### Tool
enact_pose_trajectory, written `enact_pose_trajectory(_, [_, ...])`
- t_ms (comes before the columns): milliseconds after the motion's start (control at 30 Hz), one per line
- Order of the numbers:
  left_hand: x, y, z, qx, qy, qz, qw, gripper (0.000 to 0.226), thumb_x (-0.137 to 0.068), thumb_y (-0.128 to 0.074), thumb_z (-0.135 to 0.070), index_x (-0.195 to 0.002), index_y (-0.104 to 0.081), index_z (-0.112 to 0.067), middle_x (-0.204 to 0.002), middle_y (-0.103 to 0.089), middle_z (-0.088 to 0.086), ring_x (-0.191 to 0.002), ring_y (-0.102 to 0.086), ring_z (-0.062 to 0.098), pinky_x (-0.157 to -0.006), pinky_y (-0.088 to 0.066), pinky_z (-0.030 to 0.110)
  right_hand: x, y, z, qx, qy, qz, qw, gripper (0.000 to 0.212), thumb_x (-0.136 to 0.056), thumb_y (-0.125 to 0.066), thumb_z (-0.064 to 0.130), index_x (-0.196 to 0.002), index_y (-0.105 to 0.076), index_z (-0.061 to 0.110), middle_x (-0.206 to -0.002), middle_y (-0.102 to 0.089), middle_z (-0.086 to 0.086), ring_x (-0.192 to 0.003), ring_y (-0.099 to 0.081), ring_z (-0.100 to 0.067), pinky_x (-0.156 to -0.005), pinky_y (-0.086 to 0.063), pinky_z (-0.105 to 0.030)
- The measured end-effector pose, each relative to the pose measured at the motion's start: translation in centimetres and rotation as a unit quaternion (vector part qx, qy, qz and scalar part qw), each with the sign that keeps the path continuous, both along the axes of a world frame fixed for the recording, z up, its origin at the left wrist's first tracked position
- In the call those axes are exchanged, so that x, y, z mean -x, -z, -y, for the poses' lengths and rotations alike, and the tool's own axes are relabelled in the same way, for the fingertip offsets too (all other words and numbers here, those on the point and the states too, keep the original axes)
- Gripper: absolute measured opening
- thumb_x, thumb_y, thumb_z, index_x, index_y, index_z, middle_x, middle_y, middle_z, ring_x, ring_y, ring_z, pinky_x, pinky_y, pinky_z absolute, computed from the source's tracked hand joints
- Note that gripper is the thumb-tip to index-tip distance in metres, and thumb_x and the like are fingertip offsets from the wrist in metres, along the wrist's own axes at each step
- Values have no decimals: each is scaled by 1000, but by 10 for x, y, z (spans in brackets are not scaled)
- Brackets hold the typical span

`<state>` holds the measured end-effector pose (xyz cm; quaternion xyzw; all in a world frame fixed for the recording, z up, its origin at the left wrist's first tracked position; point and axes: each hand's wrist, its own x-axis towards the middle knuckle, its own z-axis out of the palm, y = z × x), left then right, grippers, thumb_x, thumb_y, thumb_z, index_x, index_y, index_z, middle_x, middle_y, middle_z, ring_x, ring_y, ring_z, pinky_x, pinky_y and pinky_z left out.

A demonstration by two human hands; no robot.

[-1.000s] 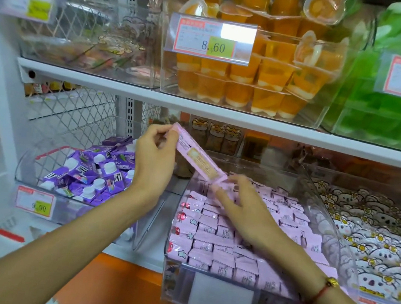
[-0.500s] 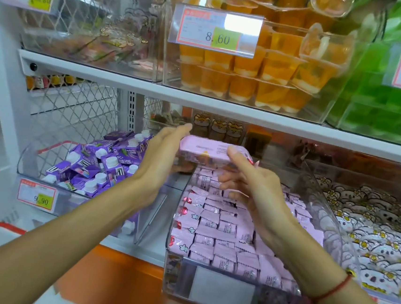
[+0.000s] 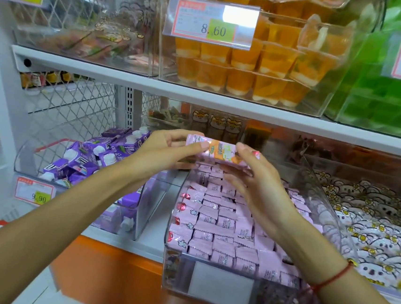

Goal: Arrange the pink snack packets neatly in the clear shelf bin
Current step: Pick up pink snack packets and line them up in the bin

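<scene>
Both hands are up over the back of the bin now; the left hand (image 3: 163, 150) grips the left end of the long pink snack packet with the orange picture panel (image 3: 219, 151), thumb on the near edge and fingers curled behind it; the right hand (image 3: 255, 181) pinches the right end, its forefinger laid along the front and the other fingers spread loosely below. A second ago that packet slanted steeply, high end in the left hand and low end down among the stack; half a second ago it had levelled out; now it lies level still, turned so its printed face shows (the orange panel is new to view), held just above the rear rows. The clear plastic shelf bin (image 3: 333, 238) sits on the lower shelf, packed with rows of flat pink packets (image 3: 221, 227) standing on edge, unchanged across the frames; to its left a clear bin of purple cartons with white caps (image 3: 88, 158); above, stacked orange jelly cups (image 3: 246, 68) behind a price tag reading 8.60 (image 3: 210, 21).
</scene>
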<state>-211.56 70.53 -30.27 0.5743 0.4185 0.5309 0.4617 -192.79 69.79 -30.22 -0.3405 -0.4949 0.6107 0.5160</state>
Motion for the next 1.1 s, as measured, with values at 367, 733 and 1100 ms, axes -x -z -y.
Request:
enact_pose_trajectory(367, [-4, 15, 2, -154, -140, -359, 910, 22, -83, -70, -25, -105, -67, -29, -99, -67, -12, -89, -62, 4, -80, -49, 27, 2, 12, -18, -130, 213, 76, 965, 22, -88, -65, 12, -94, -45, 17, -80, -66, -4, -65, -62, 2, -58, -48, -9])
enact_pose_trajectory(733, [2, 24, 4, -181, -189, -417, 870, 26, -85, -63, -32, -111, -62, -32, -97, -63, -18, -90, -60, 2, -75, -47, 22, 19, 12, -44, -303, 132, 411, 850, 23, -85, -69, 26, -97, -53, 16, -88, -64, 2, -78, -64, -9, -67, -52, -17])
enact_pose_trajectory(1100, [4, 12, -20, -207, -79, -281, 934, 26, -80, -73, -12, -100, -63, -25, -99, -66, -7, -90, -65, 8, -84, -53, 38, 23, 12, -50, -324, 122, 382, 857, 32, -73, -80, 16, -98, -60, 20, -90, -66, 7, -78, -67, -4, -71, -58, -21])
